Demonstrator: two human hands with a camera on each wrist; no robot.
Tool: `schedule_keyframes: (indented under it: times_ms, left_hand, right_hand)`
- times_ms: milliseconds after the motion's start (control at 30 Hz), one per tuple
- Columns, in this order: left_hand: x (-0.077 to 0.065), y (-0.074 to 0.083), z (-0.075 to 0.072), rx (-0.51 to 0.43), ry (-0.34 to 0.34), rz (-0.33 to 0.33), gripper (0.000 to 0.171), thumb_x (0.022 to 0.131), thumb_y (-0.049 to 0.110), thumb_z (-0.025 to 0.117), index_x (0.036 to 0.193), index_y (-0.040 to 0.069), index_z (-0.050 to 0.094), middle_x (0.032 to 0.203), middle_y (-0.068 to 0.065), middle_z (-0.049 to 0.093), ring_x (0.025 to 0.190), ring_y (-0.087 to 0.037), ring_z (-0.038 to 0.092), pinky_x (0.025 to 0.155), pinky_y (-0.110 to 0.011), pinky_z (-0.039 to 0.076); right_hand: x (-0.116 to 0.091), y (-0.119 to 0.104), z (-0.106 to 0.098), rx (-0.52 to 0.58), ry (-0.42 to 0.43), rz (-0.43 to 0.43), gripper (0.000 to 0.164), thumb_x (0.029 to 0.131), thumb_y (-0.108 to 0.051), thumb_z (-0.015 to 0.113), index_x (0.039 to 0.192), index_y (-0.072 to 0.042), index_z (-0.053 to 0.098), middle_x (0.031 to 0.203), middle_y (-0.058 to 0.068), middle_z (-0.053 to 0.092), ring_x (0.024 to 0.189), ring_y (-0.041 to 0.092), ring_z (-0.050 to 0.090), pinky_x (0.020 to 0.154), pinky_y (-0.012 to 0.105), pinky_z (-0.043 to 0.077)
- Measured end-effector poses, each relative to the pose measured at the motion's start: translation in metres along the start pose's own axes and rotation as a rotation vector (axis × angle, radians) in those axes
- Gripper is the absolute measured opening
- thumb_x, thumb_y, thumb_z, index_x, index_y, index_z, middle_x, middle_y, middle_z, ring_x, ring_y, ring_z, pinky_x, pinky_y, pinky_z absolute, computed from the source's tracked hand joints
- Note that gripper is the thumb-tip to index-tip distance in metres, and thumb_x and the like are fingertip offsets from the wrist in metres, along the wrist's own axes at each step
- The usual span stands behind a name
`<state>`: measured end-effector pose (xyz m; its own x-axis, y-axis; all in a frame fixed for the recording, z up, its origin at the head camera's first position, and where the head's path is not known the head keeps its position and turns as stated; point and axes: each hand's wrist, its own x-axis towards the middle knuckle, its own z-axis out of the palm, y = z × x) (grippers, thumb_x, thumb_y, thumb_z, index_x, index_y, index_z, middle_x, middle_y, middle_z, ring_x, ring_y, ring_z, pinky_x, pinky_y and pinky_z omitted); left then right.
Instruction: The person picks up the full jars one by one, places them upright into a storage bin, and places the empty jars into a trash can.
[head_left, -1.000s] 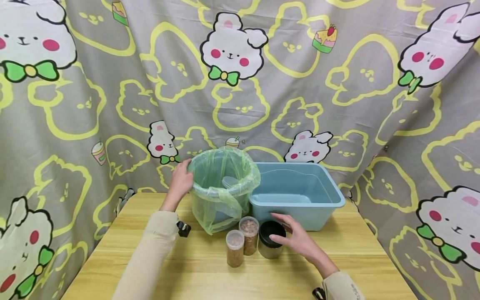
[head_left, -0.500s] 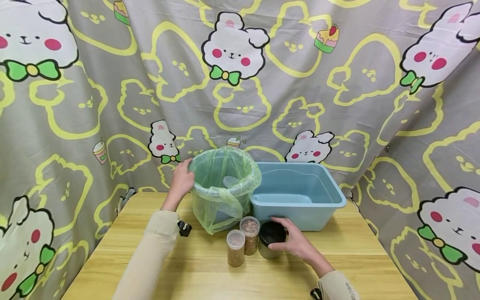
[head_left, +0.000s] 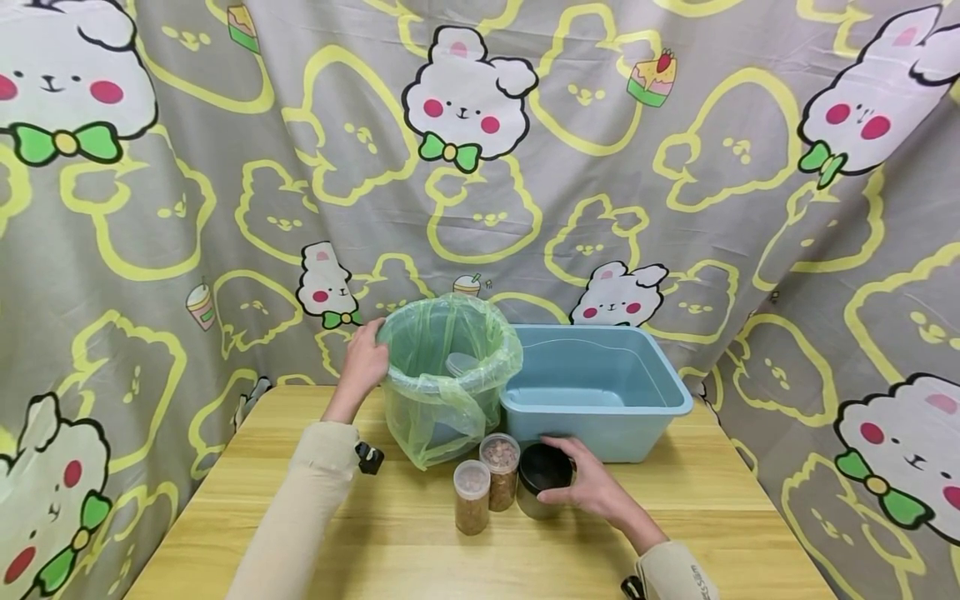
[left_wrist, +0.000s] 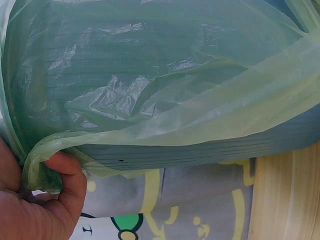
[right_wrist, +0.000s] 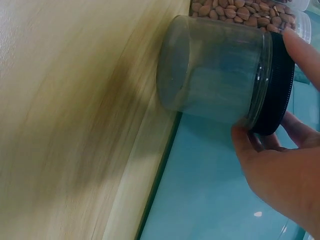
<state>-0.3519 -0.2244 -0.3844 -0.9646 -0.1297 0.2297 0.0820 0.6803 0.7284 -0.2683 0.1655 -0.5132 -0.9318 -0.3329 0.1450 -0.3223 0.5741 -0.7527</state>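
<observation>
My left hand (head_left: 365,358) grips the left rim of a blue-grey bin (left_wrist: 200,154) lined with a thin green bag (head_left: 450,400). In the left wrist view its curled fingers (left_wrist: 72,175) hold the bag's folded edge at the rim. My right hand (head_left: 588,483) grips a clear see-through jar (right_wrist: 220,75) by its black lid (head_left: 546,465), thumb on one side and fingers on the other. The jar stands upright on the table. Two clear jars of brown nuts (head_left: 471,504) stand just left of it, both with pale lids.
An open blue tub (head_left: 600,425) stands behind the black-lidded jar, against the bin's right side. A clear plastic piece (head_left: 461,364) lies inside the lined bin. A patterned curtain (head_left: 480,208) hangs behind the wooden table (head_left: 420,567).
My right hand's thumb and fingers have closed in on the black lid over the past second. The left hand and the containers have stayed put.
</observation>
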Motion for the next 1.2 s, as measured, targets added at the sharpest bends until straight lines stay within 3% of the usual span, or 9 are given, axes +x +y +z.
schedule_keyframes:
  times_ms: [300,633,1200]
  left_hand:
    - [0.001,-0.001,0.0,-0.014,-0.004,-0.003,0.058,0.1,0.007,0.036,0.157,-0.002,0.036,0.157,-0.03,0.038,0.148,-0.048,0.034,0.122,-0.059,0.028]
    - [-0.001,0.0,0.0,-0.016,-0.019,-0.014,0.058,0.101,0.007,0.035,0.158,-0.001,0.034,0.158,-0.03,0.036,0.149,-0.048,0.032,0.122,-0.06,0.028]
    - [-0.001,0.0,0.0,-0.017,-0.008,-0.003,0.057,0.101,0.006,0.036,0.157,-0.002,0.036,0.156,-0.031,0.038,0.147,-0.049,0.034,0.121,-0.06,0.029]
  right_hand:
    - [0.004,0.001,0.001,-0.03,0.028,0.034,0.083,0.068,-0.033,0.097,0.141,-0.011,0.062,0.137,0.009,0.062,0.132,0.035,0.056,0.11,0.057,0.044]
    - [-0.002,-0.005,-0.007,-0.047,0.051,0.02,0.085,0.069,-0.036,0.097,0.142,-0.01,0.062,0.139,0.01,0.062,0.131,0.037,0.056,0.108,0.059,0.045]
    - [-0.011,-0.035,-0.036,-0.038,0.067,-0.076,0.081,0.074,-0.045,0.092,0.144,-0.018,0.061,0.141,0.004,0.06,0.132,0.031,0.056,0.106,0.056,0.048]
